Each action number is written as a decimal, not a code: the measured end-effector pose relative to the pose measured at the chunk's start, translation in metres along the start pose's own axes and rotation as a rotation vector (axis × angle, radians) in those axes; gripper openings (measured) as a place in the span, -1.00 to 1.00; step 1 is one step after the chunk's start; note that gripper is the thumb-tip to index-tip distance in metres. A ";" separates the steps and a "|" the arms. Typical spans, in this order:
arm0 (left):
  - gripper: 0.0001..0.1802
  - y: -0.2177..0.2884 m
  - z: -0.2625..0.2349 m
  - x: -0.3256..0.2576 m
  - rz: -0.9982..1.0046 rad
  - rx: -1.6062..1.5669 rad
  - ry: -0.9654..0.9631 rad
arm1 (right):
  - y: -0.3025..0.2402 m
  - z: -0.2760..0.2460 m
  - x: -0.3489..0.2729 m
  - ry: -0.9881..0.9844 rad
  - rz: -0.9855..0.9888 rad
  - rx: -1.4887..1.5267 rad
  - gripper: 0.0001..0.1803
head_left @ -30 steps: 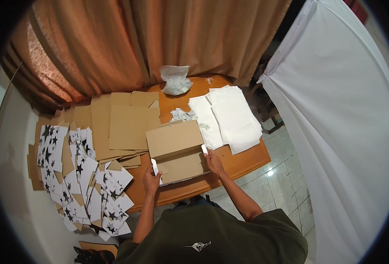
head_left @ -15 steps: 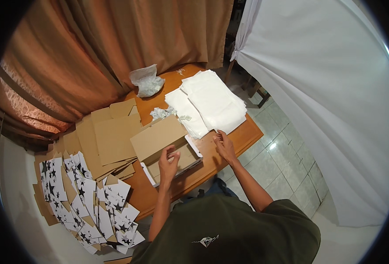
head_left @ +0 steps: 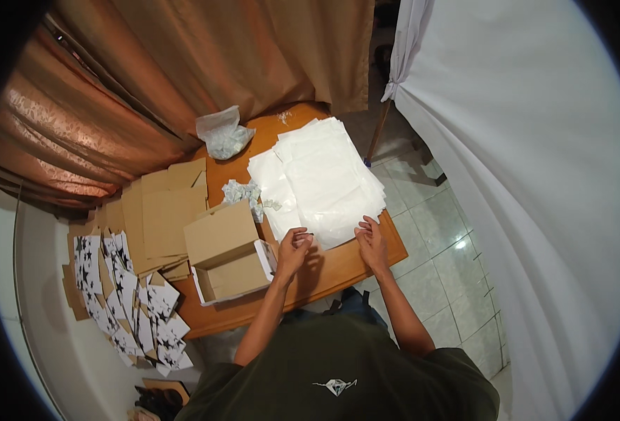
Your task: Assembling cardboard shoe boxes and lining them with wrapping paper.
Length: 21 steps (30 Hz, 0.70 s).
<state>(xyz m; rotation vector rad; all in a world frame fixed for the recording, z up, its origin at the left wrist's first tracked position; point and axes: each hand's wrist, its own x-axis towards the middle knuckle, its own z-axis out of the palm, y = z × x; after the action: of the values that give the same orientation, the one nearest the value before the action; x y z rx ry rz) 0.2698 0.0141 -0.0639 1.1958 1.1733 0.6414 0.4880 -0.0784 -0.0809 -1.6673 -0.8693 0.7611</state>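
Note:
My left hand (head_left: 293,248) pinches the near edge of the top white sheet in a stack of white sheets (head_left: 324,175) on the wooden table (head_left: 338,266). My right hand (head_left: 372,242) rests with its fingers spread on the stack's near right corner. An open brown cardboard box (head_left: 229,256) with a raised lid sits just left of my left hand, no hand on it.
Flat brown cardboard pieces (head_left: 159,210) lie left of the box. Several white cards with black star prints (head_left: 124,302) fan out along the table's left edge. A crumpled clear plastic bag (head_left: 222,133) sits at the far edge. Small paper scraps (head_left: 243,191) lie mid-table. Orange curtains hang behind, a white sheet at right.
Both hands left the cardboard box and moved right to the near edge of the white sheets. The view has swung, so the table sits more to the left.

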 end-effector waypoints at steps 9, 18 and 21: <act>-0.59 0.001 0.027 0.024 -0.122 -0.026 0.118 | 0.016 -0.030 0.073 -0.138 0.091 -0.079 -0.44; -0.57 -0.009 0.023 0.086 -0.173 0.111 0.155 | 0.028 -0.021 0.133 -0.207 0.055 -0.235 -0.48; -0.50 -0.021 0.018 0.114 -0.143 0.194 0.205 | 0.032 -0.009 0.152 -0.211 0.040 -0.269 -0.50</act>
<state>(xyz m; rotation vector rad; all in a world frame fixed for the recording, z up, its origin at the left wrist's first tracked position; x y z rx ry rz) 0.3188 0.1015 -0.1244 1.2156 1.5070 0.5607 0.5818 0.0400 -0.1188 -1.8667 -1.1291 0.8897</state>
